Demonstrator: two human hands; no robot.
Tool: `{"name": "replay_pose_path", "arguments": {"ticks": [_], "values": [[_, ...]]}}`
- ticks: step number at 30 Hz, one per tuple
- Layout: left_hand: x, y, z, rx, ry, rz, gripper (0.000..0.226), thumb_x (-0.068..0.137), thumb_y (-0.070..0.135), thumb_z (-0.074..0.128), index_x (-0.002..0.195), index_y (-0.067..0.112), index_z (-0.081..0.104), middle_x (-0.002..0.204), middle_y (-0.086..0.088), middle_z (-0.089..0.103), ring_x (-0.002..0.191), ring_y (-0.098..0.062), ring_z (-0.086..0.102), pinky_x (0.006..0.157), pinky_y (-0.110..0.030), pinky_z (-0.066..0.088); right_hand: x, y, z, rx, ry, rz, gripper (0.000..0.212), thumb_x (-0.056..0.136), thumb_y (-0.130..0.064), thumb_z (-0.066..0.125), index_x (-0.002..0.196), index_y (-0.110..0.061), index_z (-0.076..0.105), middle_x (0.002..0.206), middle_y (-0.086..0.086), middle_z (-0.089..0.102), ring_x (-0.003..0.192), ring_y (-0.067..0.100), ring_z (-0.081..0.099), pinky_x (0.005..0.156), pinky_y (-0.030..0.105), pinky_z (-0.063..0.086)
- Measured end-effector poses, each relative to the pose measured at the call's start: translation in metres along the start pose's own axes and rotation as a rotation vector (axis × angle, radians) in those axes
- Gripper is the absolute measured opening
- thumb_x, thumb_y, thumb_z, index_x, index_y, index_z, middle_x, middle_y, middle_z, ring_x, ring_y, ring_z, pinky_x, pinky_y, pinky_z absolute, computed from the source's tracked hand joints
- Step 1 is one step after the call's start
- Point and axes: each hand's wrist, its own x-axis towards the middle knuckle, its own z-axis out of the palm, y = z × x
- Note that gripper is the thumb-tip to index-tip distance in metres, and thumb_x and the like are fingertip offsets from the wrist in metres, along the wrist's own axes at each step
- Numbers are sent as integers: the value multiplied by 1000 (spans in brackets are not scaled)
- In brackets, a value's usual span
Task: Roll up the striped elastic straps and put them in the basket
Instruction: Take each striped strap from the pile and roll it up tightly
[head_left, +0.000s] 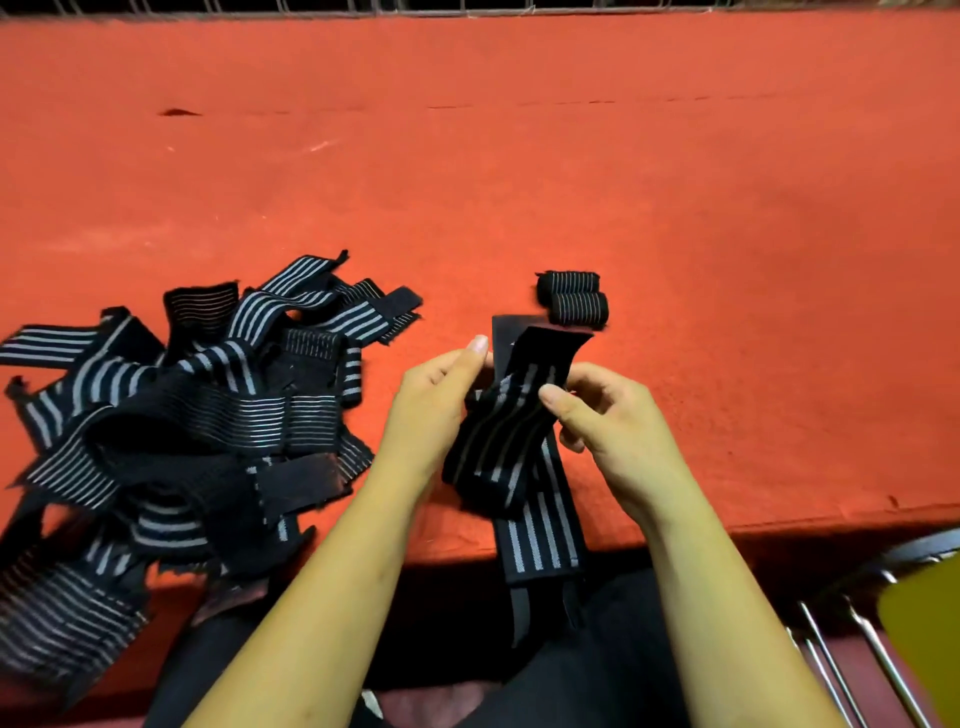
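Note:
A black strap with grey stripes (498, 447) is held over the near edge of the red table (675, 208). My left hand (441, 395) pinches its left side and my right hand (602, 410) pinches its right side near the top. The strap's lower end (540, 540) hangs down over the table edge toward my lap. Two rolled straps (571, 299) lie side by side just beyond my hands. A big loose pile of unrolled striped straps (182, 405) covers the table at the left. No basket shows in the frame.
A wire rail (467, 8) runs along the table's far edge. At the lower right stand a metal chair frame (857, 649) and a yellow object (924, 639). My dark-clothed lap (467, 649) is below the table edge.

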Motion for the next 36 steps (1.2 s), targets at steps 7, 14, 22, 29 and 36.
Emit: {"name": "replay_pose_path", "arguments": {"ticks": [7,14,22,29,36], "values": [[-4,7,0,-46,75,-50,17,97,8,59,87,9,73,70,4,70,62,-5,61,62,-20,49,-2,-5,6,8,41,-45,6,92,-7,67,91,-11,71,77,-4,61,62,-2,55,64,13,44],[-6,14,-1,-16,59,9,14,97,12,60,97,8,74,76,2,73,71,-8,64,74,-32,52,0,-19,8,-104,49,-117,7,90,-7,68,97,-8,72,89,6,76,81,11,69,77,23,54],[-11,18,-2,-87,-6,9,20,98,9,56,106,-1,71,59,10,62,52,-1,54,56,-17,47,0,-23,15,-95,80,-80,18,87,-7,73,102,-14,64,79,25,69,69,37,67,72,56,54],[-12,20,-4,-76,28,19,18,97,9,58,104,1,73,57,6,56,57,-8,52,62,-23,49,-2,-23,17,-124,63,-75,16,88,-8,72,102,-15,67,81,23,71,78,48,66,74,57,54],[-15,21,1,-154,30,17,21,97,21,58,89,12,74,80,-3,70,72,-14,62,69,-31,49,0,-20,14,-152,65,-26,14,86,-13,75,97,-17,67,79,27,70,74,50,66,72,61,54]]}}
